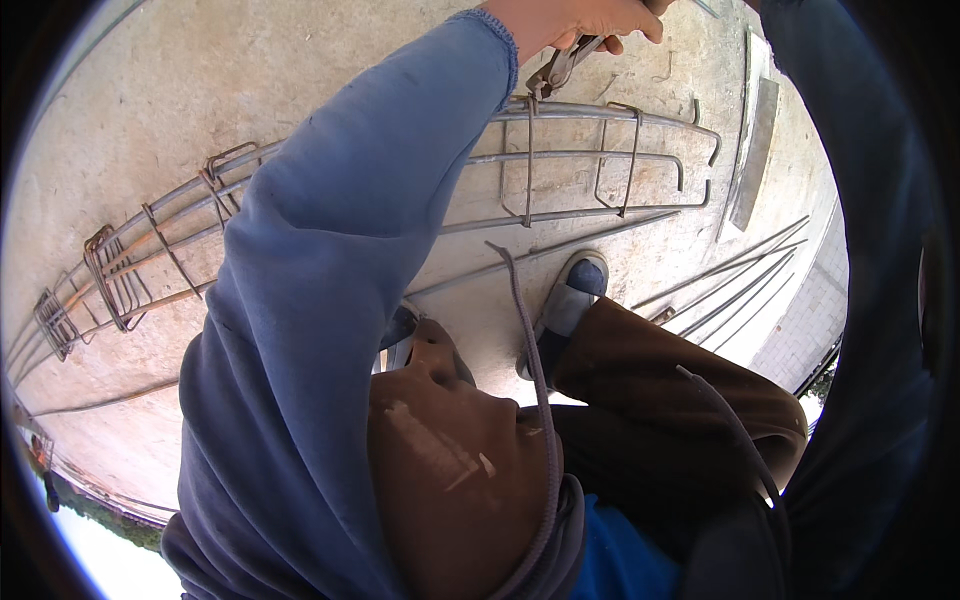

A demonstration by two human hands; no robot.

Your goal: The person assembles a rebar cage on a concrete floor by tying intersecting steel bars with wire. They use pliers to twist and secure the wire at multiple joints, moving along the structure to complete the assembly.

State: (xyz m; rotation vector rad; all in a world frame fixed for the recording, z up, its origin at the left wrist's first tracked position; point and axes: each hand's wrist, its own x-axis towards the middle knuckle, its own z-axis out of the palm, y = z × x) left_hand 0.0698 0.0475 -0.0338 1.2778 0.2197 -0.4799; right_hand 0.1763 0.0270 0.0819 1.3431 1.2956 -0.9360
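At the top edge my left hand (585, 18), at the end of a blue-grey sleeve, is closed round the handles of metal pincers (558, 70). Their jaws meet the upper bar of a rebar cage (570, 112), where a thin stirrup (530, 160) crosses it. Whether wire sits in the jaws is too small to tell. My right arm (870, 200), in a dark sleeve, runs up the right side. Of my right hand, at most a sliver shows at the upper edge, so its fingers are hidden.
The long cage lies on the concrete floor (300, 60), with bunched stirrups (110, 280) to the left. Loose steel bars (735, 275) and a flat grey strip (755, 155) are at the right. My shoe (575, 295) is close below the cage; hood cords (525, 300) hang in view.
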